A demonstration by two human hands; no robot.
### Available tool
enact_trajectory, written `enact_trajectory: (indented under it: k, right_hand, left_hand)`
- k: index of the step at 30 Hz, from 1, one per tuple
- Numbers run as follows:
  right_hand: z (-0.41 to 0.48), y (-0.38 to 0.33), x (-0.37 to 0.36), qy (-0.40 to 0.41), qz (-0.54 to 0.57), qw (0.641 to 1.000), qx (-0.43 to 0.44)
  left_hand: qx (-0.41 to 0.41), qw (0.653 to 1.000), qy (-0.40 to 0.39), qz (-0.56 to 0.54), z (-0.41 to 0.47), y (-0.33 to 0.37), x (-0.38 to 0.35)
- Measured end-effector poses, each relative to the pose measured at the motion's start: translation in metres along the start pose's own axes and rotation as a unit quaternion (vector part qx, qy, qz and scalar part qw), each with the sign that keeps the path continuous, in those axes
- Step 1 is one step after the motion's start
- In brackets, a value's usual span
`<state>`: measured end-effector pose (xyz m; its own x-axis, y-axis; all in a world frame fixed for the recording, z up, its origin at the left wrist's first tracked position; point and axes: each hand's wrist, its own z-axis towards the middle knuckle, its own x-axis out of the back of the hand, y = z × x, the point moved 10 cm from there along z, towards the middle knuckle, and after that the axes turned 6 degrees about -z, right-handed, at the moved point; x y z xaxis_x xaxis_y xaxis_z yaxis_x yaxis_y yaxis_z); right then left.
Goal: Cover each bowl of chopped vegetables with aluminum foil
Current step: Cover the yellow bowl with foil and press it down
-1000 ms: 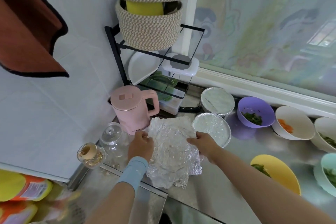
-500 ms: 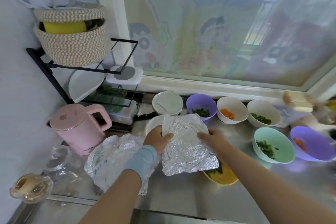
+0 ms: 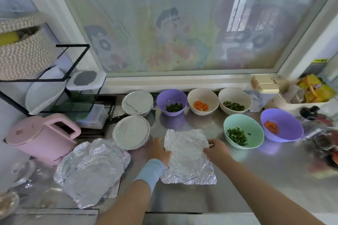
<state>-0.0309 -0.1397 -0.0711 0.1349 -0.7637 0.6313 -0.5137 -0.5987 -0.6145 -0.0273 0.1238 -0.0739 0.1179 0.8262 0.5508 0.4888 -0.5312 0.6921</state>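
Note:
A crinkled foil sheet (image 3: pixel 188 153) lies over a bowl near the counter's front; a round rim shows through it and the bowl itself is hidden. My left hand (image 3: pixel 159 150) grips the sheet's left edge and my right hand (image 3: pixel 217 150) grips its right edge. Two foil-covered bowls (image 3: pixel 137 102) (image 3: pixel 131 131) stand to the left. Uncovered are a purple bowl of greens (image 3: pixel 172 97), a cream bowl of carrot (image 3: pixel 203 97), a cream bowl of greens (image 3: pixel 234 96), a mint bowl of greens (image 3: pixel 244 126) and a purple bowl of carrot (image 3: pixel 285 128).
A pile of loose foil sheets (image 3: pixel 91 168) lies at the front left beside a pink kettle (image 3: pixel 40 137). A black wire rack (image 3: pixel 60 78) with a woven basket (image 3: pixel 22 51) stands at the back left. Jars and packets crowd the right end. The steel counter (image 3: pixel 256 179) ends near me.
Both hands lifted one foil sheet off the pile, carried it right and lowered it over the yellow bowl, which is now hidden. My view has swung right.

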Motion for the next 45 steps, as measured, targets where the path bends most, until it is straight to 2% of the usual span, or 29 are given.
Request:
enact_trajectory:
  k: [3, 6, 8, 10, 13, 15, 16, 18, 19, 21, 23, 26, 30, 33, 37, 45]
  right_hand:
    - [0.007, -0.003, -0.003, 0.014, 0.001, 1.000, 0.006]
    - [0.011, -0.004, -0.005, 0.030, 0.001, 1.000, 0.004]
    - [0.016, -0.003, -0.009, 0.036, -0.018, 0.999, 0.001]
    - [0.017, -0.002, -0.012, 0.042, -0.041, 0.998, 0.000]
    - [0.016, -0.002, -0.015, 0.058, -0.083, 0.995, 0.005]
    - [0.010, -0.004, -0.017, 0.070, -0.118, 0.991, 0.001]
    - [0.006, -0.009, -0.014, 0.101, -0.153, 0.983, 0.012]
    - [-0.005, -0.035, -0.011, 0.180, -0.274, 0.940, 0.094]
    - [-0.006, -0.045, -0.018, 0.195, -0.316, 0.918, 0.139]
    - [-0.006, -0.057, -0.041, 0.174, -0.352, 0.898, 0.201]
    - [-0.001, -0.060, -0.058, 0.142, -0.370, 0.891, 0.220]
    - [0.011, -0.054, -0.071, 0.096, -0.384, 0.894, 0.212]
    - [0.011, -0.054, -0.067, 0.099, -0.398, 0.888, 0.208]
    - [0.012, -0.053, -0.068, 0.095, -0.396, 0.885, 0.224]
    - [0.010, -0.043, -0.066, 0.101, -0.353, 0.900, 0.235]
    - [0.001, -0.039, -0.061, 0.113, -0.292, 0.908, 0.279]
  left_hand:
    - [-0.003, 0.999, 0.023, -0.023, 0.005, 0.001, -0.001]
    - [-0.091, 0.991, 0.067, 0.064, 0.007, 0.017, 0.002]
    - [-0.188, 0.963, 0.075, 0.176, 0.003, 0.037, -0.005]
    - [-0.263, 0.929, 0.043, 0.258, -0.001, 0.053, -0.024]
    - [-0.319, 0.879, -0.020, 0.354, 0.001, 0.058, -0.053]
    - [-0.309, 0.871, -0.043, 0.381, 0.008, 0.048, -0.062]
    - [-0.298, 0.872, -0.047, 0.386, 0.012, 0.042, -0.063]
    - [-0.287, 0.876, -0.052, 0.383, 0.018, 0.033, -0.066]
    - [-0.288, 0.879, -0.056, 0.376, 0.020, 0.030, -0.067]
    - [-0.297, 0.881, -0.057, 0.364, 0.023, 0.028, -0.069]
    - [-0.308, 0.881, -0.055, 0.354, 0.024, 0.028, -0.069]
    - [-0.308, 0.883, -0.056, 0.350, 0.023, 0.028, -0.070]
    - [-0.318, 0.898, -0.035, 0.300, 0.025, 0.051, -0.063]
    - [-0.351, 0.890, -0.061, 0.285, 0.028, 0.063, -0.073]
    - [-0.365, 0.869, -0.072, 0.325, 0.031, 0.056, -0.091]
    - [-0.359, 0.878, -0.040, 0.315, 0.023, 0.047, -0.080]
